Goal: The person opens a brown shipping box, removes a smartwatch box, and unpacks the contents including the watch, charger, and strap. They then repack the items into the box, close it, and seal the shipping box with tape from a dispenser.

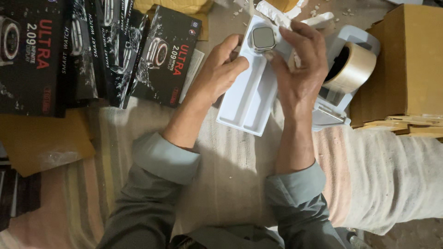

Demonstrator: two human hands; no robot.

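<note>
both hands hold white tray [247, 99]; watch [263, 38] seemingly seated inside.

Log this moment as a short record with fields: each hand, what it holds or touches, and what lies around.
Left hand: grips the left edge of the white tray, thumb on its face
Right hand: fingers at the tray's upper right, beside the watch
Watch: square, grey face, seated at the top end of the tray
Tray: long, white plastic, tilted, held above the cloth
Tape dispenser: right of the tray, with a tan tape roll
Black boxes: stacked at upper left
Cardboard box: brown, at far right
Surface: pale striped cloth
</note>
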